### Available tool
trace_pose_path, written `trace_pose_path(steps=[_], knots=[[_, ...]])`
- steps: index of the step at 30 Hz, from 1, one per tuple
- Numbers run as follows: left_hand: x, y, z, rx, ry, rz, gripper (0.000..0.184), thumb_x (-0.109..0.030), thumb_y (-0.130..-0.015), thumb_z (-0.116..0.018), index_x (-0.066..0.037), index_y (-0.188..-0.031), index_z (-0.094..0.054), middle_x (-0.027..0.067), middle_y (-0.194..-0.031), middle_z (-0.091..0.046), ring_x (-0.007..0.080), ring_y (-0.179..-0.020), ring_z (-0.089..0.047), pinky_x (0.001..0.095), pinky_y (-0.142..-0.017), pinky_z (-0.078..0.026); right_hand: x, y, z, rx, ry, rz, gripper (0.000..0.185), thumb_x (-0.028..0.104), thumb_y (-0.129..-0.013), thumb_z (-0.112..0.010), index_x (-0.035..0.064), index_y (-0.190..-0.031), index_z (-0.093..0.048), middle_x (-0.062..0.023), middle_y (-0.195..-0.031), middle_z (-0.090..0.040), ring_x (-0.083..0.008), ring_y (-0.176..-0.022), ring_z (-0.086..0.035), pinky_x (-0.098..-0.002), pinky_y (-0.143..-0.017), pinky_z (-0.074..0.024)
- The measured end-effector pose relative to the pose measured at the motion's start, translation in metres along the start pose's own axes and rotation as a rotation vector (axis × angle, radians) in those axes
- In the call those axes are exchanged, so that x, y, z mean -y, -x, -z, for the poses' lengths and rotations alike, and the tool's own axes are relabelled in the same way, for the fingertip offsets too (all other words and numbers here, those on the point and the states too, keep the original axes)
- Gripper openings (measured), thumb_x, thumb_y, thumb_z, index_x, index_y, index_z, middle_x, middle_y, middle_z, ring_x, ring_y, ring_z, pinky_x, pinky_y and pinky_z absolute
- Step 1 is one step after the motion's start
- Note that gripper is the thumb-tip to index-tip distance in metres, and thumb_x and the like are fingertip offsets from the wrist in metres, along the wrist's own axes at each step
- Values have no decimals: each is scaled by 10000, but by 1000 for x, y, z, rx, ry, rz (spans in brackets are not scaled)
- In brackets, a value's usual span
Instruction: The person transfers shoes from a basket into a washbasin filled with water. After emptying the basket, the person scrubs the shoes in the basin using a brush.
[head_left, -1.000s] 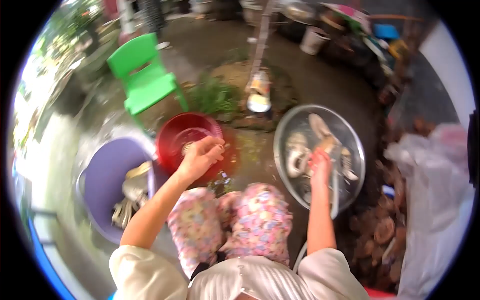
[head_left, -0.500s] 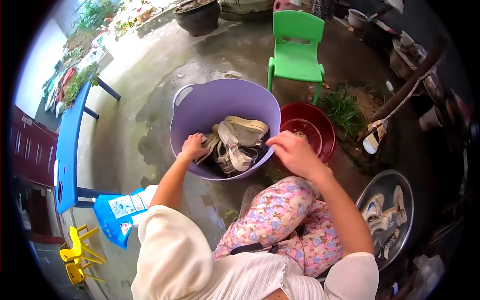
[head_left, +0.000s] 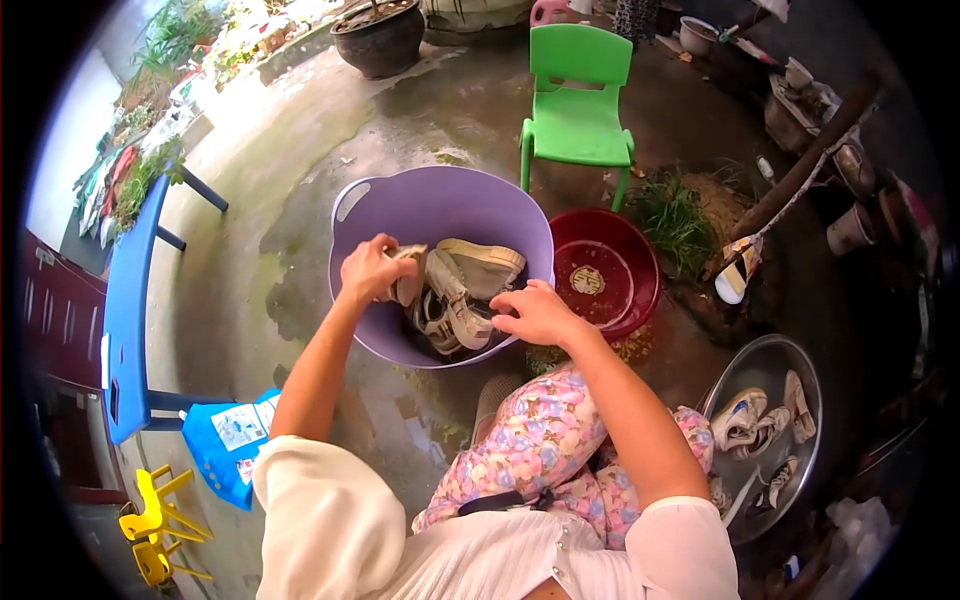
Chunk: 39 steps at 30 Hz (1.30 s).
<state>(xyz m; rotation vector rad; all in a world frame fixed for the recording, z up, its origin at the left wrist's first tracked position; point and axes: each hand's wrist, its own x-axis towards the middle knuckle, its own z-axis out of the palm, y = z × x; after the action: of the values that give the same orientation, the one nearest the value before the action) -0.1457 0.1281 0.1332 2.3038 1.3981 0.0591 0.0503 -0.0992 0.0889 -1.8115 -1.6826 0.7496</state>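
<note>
A purple tub [head_left: 440,190] stands in front of me with several dirty white shoes inside. My left hand [head_left: 372,268] is closed on a shoe [head_left: 407,278] at the tub's left side, lifted against the other shoes. My right hand [head_left: 537,314] reaches over the tub's right rim, its fingers apart. Those fingertips are close to a white shoe [head_left: 468,322] in the middle; whether they touch it I cannot tell. Behind it lies another pale shoe [head_left: 482,266], its sole edge turned up.
A red basin [head_left: 630,285] sits right of the tub, below a green chair [head_left: 577,125]. A metal basin [head_left: 812,440] with several shoes stands at my right. On the left are a blue table [head_left: 130,330], a blue bag [head_left: 215,465] and yellow chairs [head_left: 155,510].
My left hand has risen, bringing up a shoe. My right hand has moved left, from the tub's rim to just over the shoes inside. The view has shifted slightly.
</note>
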Motion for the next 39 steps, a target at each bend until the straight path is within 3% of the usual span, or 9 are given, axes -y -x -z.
trace_pose_path(steps=[7, 8, 10, 12, 17, 23, 26, 30, 39], knots=[[-156, 109, 38, -405, 24, -760, 717, -317, -609, -784, -117, -1251, -538, 154, -1028, -565, 359, -1007, -541, 429, -882, -420, 33, 17, 56, -255, -1278, -200, 910, 597, -875, -591, 78, -1514, -203, -126, -1405, -447, -276, -1188, -540, -459, -961, -462], [-177, 118, 31, -370, 94, -850, 724, -323, -629, -803, -96, -1261, -533, 154, -1041, -559, 367, -1016, -539, 429, -899, -426, 35, 22, 65, -253, -1600, 99, 786, 517, -886, -618, 41, -1445, -337, -107, -1315, -524, -249, -1153, -559, -415, -954, -480], [-212, 129, 4, 59, 486, -967, 736, -243, -719, -782, -80, -1361, -460, 169, -1232, -510, 351, -1204, -484, 413, -1008, -405, 13, 53, 89, -529, -1768, 110, 604, 385, -897, -627, 43, -1362, -448, -86, -1222, -586, -224, -1101, -592, -388, -898, -517], [-243, 136, -15, 3, 548, -1116, 640, -160, -758, -744, -70, -1340, -494, 139, -1226, -556, 291, -1214, -511, 384, -1027, -403, -41, 94, 107, -821, -1722, 17, 419, 273, -861, -638, 47, -1203, -555, -74, -1040, -651, -214, -917, -651, -392, -790, -560], [-200, 63, -66, -50, 1146, -678, 161, -38, -900, -593, 21, -1047, -622, 39, -1002, -634, 116, -942, -596, 259, -858, -482, -128, 277, 135, -1293, -1641, -371, 566, 429, -772, -645, 134, -1239, -522, -119, -1153, -572, -326, -961, -598, -464, -698, -517], [-29, -23, -134, 8, 315, -388, 212, -180, -857, -606, -20, -985, -659, 177, -860, -676, 290, -819, -666, 391, -758, -517, -207, 436, 92, -1853, -1553, -737, 878, 643, -715, -688, 215, -1419, -384, -99, -1433, -351, -408, -1202, -405, -639, -951, -390], [-2, -14, -155, 259, -139, -354, 345, -209, -796, -662, -52, -1103, -646, 176, -1022, -676, 333, -968, -657, 438, -839, -521, -222, 435, 95, -1638, -1237, -1136, 963, 606, -729, -681, 139, -1476, -291, -178, -1470, -274, -444, -1281, -339, -591, -1002, -361], [10, -8, -199, 491, -220, -663, 662, -262, -696, -735, -119, -1313, -541, 153, -1246, -599, 312, -1141, -590, 424, -933, -496, -187, 348, 120, -1471, -1126, -793, 625, 230, -884, -631, 128, -1443, -372, -106, -1464, -381, -350, -1283, -461, -497, -928, -464], [-24, -7, -131, 263, -426, -546, 319, -358, -741, -700, -82, -896, -666, 142, -864, -693, 332, -866, -679, 446, -760, -541, -33, 134, 126, -478, -797, -450, 333, 208, -934, -604, 28, -1215, -601, -84, -1080, -671, -146, -861, -678, -248, -709, -531]])
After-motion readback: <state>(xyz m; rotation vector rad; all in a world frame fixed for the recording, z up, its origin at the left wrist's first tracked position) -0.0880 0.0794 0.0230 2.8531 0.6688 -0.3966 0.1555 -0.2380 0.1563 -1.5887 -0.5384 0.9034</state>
